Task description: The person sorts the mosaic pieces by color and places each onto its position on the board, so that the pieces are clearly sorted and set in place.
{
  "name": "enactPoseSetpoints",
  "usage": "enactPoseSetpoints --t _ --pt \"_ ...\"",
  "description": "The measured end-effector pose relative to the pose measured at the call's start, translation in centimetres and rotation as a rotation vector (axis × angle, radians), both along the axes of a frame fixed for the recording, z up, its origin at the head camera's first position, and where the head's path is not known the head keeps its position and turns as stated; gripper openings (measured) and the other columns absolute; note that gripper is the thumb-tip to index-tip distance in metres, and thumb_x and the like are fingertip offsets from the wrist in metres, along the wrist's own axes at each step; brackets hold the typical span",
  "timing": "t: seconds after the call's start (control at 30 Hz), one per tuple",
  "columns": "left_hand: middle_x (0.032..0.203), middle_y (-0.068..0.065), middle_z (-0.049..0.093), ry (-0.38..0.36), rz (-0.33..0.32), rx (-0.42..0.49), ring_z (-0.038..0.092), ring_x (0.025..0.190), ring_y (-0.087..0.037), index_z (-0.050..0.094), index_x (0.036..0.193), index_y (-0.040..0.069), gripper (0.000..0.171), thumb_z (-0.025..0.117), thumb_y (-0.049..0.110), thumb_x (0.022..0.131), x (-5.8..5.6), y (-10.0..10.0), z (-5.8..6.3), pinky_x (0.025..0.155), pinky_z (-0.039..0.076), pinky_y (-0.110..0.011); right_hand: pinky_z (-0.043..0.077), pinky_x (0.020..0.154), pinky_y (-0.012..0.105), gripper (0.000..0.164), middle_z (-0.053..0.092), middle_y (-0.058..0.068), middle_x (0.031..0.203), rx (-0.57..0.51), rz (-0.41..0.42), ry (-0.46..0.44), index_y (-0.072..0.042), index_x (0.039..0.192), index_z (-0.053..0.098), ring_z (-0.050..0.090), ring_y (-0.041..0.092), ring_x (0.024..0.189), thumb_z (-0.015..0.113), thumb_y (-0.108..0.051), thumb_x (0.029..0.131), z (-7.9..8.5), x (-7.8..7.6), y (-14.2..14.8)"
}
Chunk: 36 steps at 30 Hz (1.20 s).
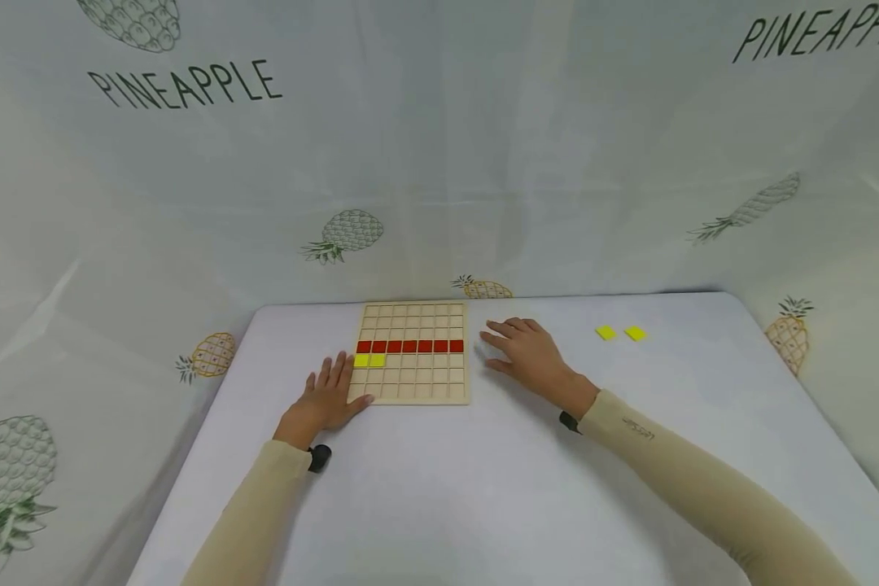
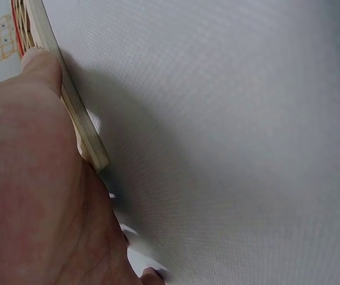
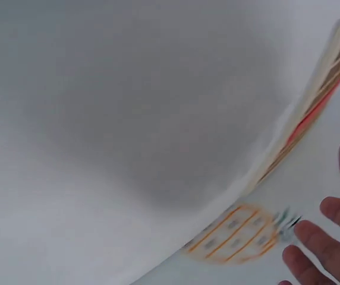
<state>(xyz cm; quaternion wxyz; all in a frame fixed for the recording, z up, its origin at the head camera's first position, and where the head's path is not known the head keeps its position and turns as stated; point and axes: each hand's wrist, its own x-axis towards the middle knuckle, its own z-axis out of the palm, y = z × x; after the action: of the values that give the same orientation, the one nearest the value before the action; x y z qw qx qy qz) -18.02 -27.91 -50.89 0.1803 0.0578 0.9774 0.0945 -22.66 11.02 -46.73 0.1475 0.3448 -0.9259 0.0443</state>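
A wooden grid board (image 1: 417,391) lies flat toward the back of the table, with a full row of red square tiles (image 1: 409,347) across it. Just below that row, two yellow tiles (image 1: 369,360) fill the leftmost cells. My left hand (image 1: 327,404) rests at the board's lower left corner, fingers extended along the left edge and thumb touching the front edge. To the right of the board, my right hand (image 1: 531,358) is over the table with fingers spread and nothing in them. Two loose yellow tiles (image 1: 620,333) lie farther right.
The white table (image 1: 439,488) ends against a hanging cloth (image 1: 513,146) printed with pineapples. Dark wrist-worn devices (image 1: 320,458) sit at both wrists. Light beige sleeves (image 1: 674,456) cover both forearms.
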Motion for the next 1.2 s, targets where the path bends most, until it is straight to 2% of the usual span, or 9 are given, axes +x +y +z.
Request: enactPoseSetpoints --t 0.33,0.63,0.9,1.2 --pt "0.175 -0.028 -0.002 0.011 -0.012 0.013 -0.002 0.16 -0.052 0.003 0.167 -0.006 0.099 0.055 0.052 0.105 0.1 -0.2 -0.1 0.126 0.004 -0.07 0.05 0.107 0.053 0.058 0.069 0.015 0.141 0.009 -0.035 -0.015 -0.007 0.135 0.073 0.064 0.036 0.124 0.088 -0.036 0.087 -1.1 -0.5 8.9" --pt "0.175 -0.027 -0.004 0.002 -0.007 0.016 -0.004 0.16 -0.051 0.002 0.167 -0.005 0.099 0.054 0.052 0.106 -0.2 -0.3 -0.5 0.126 0.003 -0.07 0.051 0.102 0.058 0.054 0.071 0.019 0.134 -0.001 -0.083 -0.011 -0.004 0.131 0.074 0.065 0.041 0.119 0.088 -0.028 0.085 -1.9 -1.4 14.7" --pt "0.175 -0.026 -0.005 -0.011 0.0 0.029 -0.007 0.161 -0.049 0.001 0.167 -0.004 0.097 0.053 0.051 0.107 0.0 -0.1 0.0 0.127 0.0 -0.068 0.052 0.098 0.06 0.049 0.072 0.02 0.133 -0.005 -0.129 -0.071 -0.003 0.13 0.074 0.066 0.042 0.117 0.087 -0.021 0.087 -1.9 -2.4 17.6" --pt "0.175 -0.028 -0.004 -0.002 -0.002 0.032 -0.006 0.161 -0.05 0.003 0.166 -0.007 0.095 0.054 0.047 0.107 0.3 0.0 0.4 0.127 0.001 -0.068 0.052 0.097 0.06 0.043 0.072 0.02 0.132 0.013 -0.141 -0.158 -0.003 0.133 0.073 0.066 0.042 0.119 0.081 -0.016 0.093 -1.7 -3.0 18.8"
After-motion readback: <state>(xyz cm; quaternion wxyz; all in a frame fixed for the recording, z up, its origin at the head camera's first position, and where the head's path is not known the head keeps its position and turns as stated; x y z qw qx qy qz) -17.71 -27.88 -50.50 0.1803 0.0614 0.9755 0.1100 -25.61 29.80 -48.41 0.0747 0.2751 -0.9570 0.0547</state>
